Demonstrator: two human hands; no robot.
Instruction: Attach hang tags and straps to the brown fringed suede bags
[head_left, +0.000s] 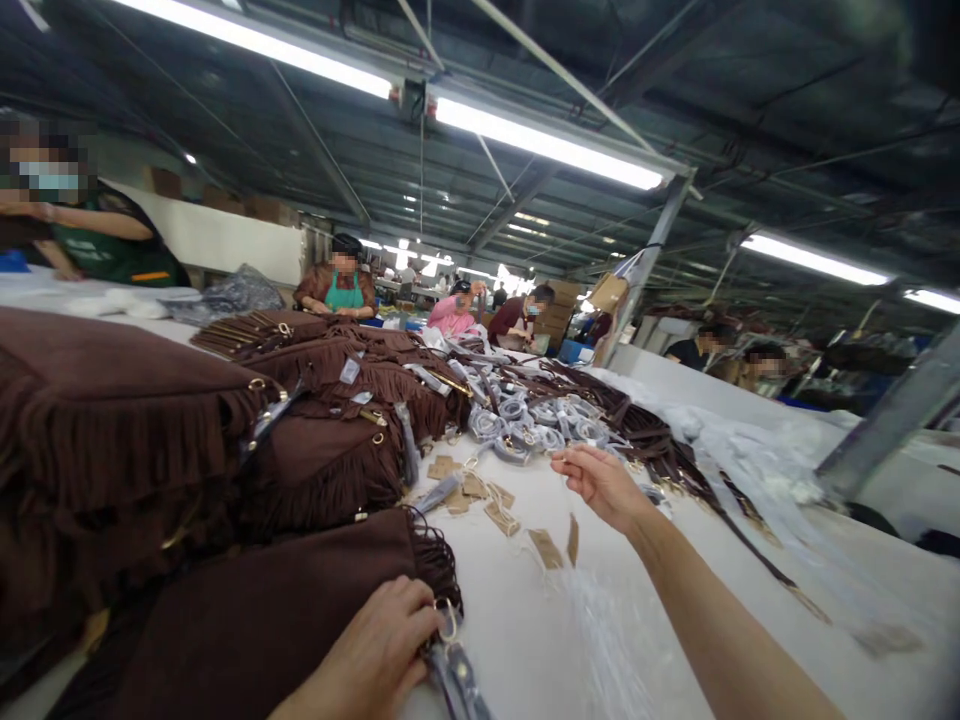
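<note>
My left hand (379, 640) is closed at the end of a dark brown fringed bag (262, 600), its fingers at a gold ring (448, 622). From that ring hangs a plastic-wrapped strap (459, 680). Over the white table (517, 610), my right hand (604, 487) pinches a thin string. A brown paper hang tag (573, 540) dangles below it. Another hang tag (545, 549) lies on the table close by, and several more tags (472, 487) with white strings lie further left. The bag's lower side is partly out of frame.
More brown fringed bags (112, 430) are piled at the left. Coiled straps in clear plastic (525, 420) lie ahead, with loose brown straps (652, 425) beyond. Clear plastic sleeves (607, 640) lie in front. Co-workers (345, 285) sit around the table; a metal post (652, 260) stands behind.
</note>
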